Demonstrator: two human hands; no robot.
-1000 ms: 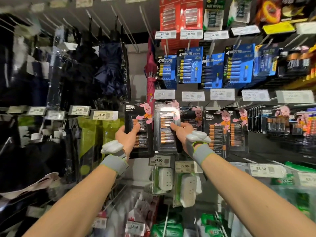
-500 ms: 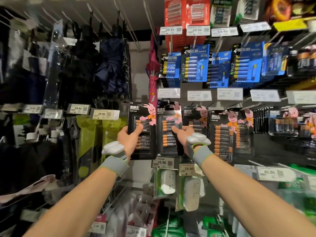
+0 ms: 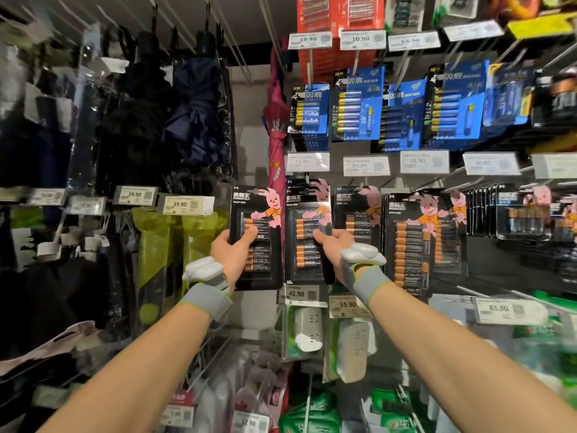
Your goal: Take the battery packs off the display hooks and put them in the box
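From the head camera, the person stands facing a shop wall with both arms stretched up. The left grip is curled round the lower left side of a black battery pack, with the thumb lying across the front over the batteries. This pack looks like it is free of its hook, but the top is too blurry to be sure. The right grip holds a second battery pack just beside the first, with the thumb on the front and the fingers hidden behind. This one hangs right above the price tag, and I think it is still on its hook. Both packs stand tall, long side up and down. The hooks point out toward the person, so the second pack likely has to slide straight back toward the body to come off. More hanging packs wait to the right, closer to the right grip. The box is not in the picture; it may be somewhere lower down.
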